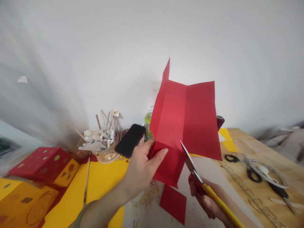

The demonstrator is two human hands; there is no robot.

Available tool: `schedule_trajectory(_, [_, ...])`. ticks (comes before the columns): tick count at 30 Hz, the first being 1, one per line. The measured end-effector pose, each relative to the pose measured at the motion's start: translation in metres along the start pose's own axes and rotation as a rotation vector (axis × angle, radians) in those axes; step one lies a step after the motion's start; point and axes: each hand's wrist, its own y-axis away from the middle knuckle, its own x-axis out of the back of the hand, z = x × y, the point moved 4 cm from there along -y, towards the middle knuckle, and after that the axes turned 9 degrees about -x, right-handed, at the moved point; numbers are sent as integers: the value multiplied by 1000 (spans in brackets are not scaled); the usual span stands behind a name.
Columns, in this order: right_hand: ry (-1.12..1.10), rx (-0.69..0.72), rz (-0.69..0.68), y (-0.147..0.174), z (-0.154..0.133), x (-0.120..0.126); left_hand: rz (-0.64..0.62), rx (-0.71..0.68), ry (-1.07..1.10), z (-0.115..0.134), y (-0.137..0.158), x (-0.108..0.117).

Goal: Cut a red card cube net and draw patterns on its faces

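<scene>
My left hand grips the lower left part of a creased red paper sheet, thumb on top. The sheet is held up above the table, with its folded panels standing at angles. In my right hand are scissors with a yellow handle. Their blades point up and left, at the sheet's lower edge near a fold; how far the blades are apart is hard to tell. A loose red paper piece lies on the stained white paper beneath.
Left are a red box with dots, a yellow box, a thin stick and yellow paper. Behind stand a basket, a phone and a bottle. Right are black-handled scissors, tape and a clear ruler.
</scene>
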Motion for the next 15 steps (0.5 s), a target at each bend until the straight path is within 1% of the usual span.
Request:
schedule_trajectory(6, [-47, -101, -164, 6, -7, -2, 5, 6, -5, -1, 1, 2])
schedule_trajectory(12, [-99, -173, -86, 10, -21, -2, 23, 12, 29, 0, 1, 2])
schedule_trajectory(15, [-69, -189, -100, 10, -22, -1, 27, 25, 64, -1, 1, 1])
